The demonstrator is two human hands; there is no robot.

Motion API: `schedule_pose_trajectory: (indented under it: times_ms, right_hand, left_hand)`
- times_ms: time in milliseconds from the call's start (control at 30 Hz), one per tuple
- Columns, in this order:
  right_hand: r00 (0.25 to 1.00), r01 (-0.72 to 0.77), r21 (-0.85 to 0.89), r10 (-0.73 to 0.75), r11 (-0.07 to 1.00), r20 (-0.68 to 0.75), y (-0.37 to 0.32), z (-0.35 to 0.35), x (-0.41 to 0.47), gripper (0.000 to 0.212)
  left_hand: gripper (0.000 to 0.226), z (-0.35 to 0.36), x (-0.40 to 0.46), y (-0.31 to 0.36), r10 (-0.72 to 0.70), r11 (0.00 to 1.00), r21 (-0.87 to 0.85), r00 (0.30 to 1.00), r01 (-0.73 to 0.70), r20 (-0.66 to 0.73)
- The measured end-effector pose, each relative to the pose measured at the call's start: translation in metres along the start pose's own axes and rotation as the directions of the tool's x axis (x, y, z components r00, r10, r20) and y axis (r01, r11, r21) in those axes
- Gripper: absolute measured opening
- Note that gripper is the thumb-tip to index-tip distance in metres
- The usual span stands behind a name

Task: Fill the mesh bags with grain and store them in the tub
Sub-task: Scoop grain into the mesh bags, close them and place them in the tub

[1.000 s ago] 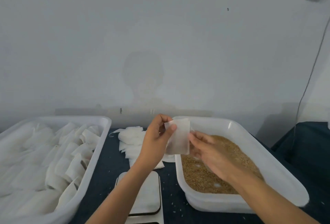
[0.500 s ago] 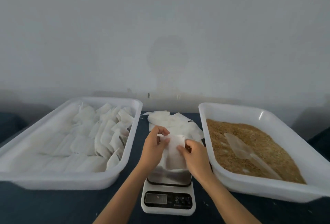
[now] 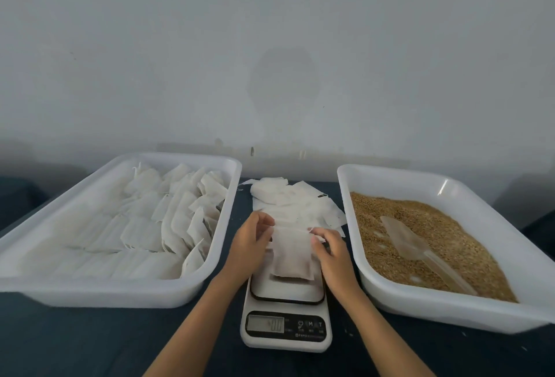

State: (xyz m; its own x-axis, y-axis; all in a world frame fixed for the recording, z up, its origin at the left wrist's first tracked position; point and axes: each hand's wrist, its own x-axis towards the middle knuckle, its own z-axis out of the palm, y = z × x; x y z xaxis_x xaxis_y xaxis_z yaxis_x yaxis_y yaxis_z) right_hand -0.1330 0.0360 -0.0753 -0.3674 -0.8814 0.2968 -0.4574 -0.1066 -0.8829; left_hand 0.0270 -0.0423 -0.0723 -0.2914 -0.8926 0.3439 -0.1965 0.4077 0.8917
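Observation:
A white mesh bag (image 3: 292,255) hangs over the platform of a small digital scale (image 3: 286,313) at the centre. My left hand (image 3: 250,244) pinches its upper left corner and my right hand (image 3: 332,252) pinches its upper right edge. To the left stands a white tub (image 3: 207,280) packed with several filled bags (image 3: 168,220). A second white tub (image 3: 390,180) on the right holds brown grain (image 3: 390,241), with a clear plastic scoop (image 3: 420,250) lying in it. A pile of empty mesh bags (image 3: 295,202) lies on the table behind my hands.
The dark blue tabletop (image 3: 90,343) runs along the front below the tubs. A plain grey wall (image 3: 270,46) closes off the back. A few loose grains lie on the cloth near the right tub.
The bag has come down from beside the grain tub to just above the scale. Both hands now hold it by its top corners, and the view has swung left and downward.

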Motion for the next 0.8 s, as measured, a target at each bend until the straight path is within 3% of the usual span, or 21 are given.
schedule_pose_trajectory:
  times_ms: [300, 800]
  right_hand:
    - [0.994, -0.095, 0.29, 0.109, 0.952, -0.031, 0.013, -0.003, -0.008, 0.023]
    - [0.992, -0.124, 0.337, 0.122, 0.933, 0.028, 0.02, -0.003, -0.011, 0.023]
  left_hand:
    - [0.025, -0.012, -0.015, -0.033, -0.099, 0.99, -0.125, 0.966, 0.071, -0.238]
    - [0.011, -0.011, -0.016, -0.031, -0.11, 0.993, -0.063, 0.972, 0.099, -0.206]
